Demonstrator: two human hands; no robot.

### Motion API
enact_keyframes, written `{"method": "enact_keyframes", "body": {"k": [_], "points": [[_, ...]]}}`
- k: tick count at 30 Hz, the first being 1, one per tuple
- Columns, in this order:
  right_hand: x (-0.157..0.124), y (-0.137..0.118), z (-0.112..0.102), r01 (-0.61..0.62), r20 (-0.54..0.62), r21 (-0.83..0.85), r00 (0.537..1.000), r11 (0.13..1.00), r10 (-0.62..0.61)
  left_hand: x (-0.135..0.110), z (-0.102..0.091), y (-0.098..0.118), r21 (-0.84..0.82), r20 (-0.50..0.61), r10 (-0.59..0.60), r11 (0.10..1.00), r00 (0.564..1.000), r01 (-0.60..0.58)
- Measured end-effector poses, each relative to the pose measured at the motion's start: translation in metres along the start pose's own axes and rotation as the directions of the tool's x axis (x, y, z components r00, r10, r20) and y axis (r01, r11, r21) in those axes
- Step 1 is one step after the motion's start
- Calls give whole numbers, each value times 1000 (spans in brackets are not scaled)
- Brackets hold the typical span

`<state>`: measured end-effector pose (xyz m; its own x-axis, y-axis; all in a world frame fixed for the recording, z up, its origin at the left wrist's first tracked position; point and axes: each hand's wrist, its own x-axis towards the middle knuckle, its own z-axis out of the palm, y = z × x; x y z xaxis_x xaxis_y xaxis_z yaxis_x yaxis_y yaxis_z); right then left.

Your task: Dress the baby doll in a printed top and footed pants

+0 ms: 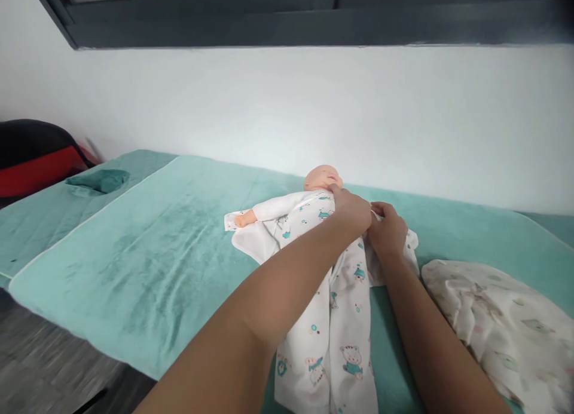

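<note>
My left hand (352,209), right hand (388,230) at white animal-print fabric suit (350,324); pink plastic doll head (321,178) beyond left; can't tell grips.

The 2 bare arms (251,309) reach forward; the left hand (354,211) is just beside the right hand (389,230), backs upward.

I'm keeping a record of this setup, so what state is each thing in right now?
Doll: lying down, one plain white arm showing
Printed clothing: legs stretched out side by side
Left hand: at the doll's upper body, grip unclear
Right hand: fingers bent at the clothing, grip unclear
Printed fabric bundle: crumpled
Teal cover: spread out, creased
Window: open or shut, can't tell
</note>
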<state>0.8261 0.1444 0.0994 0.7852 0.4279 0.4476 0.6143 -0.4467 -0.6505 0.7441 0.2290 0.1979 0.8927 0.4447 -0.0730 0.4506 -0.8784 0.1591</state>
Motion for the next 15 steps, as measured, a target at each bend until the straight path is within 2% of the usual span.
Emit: {"method": "enact_keyframes", "body": {"k": [3, 7, 11, 15], "points": [[4, 4, 1, -86, -53, 210, 994, 974, 100, -15, -11, -19, 99, -19, -3, 995, 1000, 5], [7, 9, 1, -229, -1, 522, 963, 822, 269, -40, -36, -51, 11, -74, -41, 999, 996, 41], [8, 13, 3, -307, 40, 639, 929, 705, 369, -57, -50, -72, -95, -189, -124, 990, 974, 108], [9, 9, 4, -325, 67, 729, 910, 602, 410, -56, -42, -72, -86, -212, -150, 987, 966, 134]]}}
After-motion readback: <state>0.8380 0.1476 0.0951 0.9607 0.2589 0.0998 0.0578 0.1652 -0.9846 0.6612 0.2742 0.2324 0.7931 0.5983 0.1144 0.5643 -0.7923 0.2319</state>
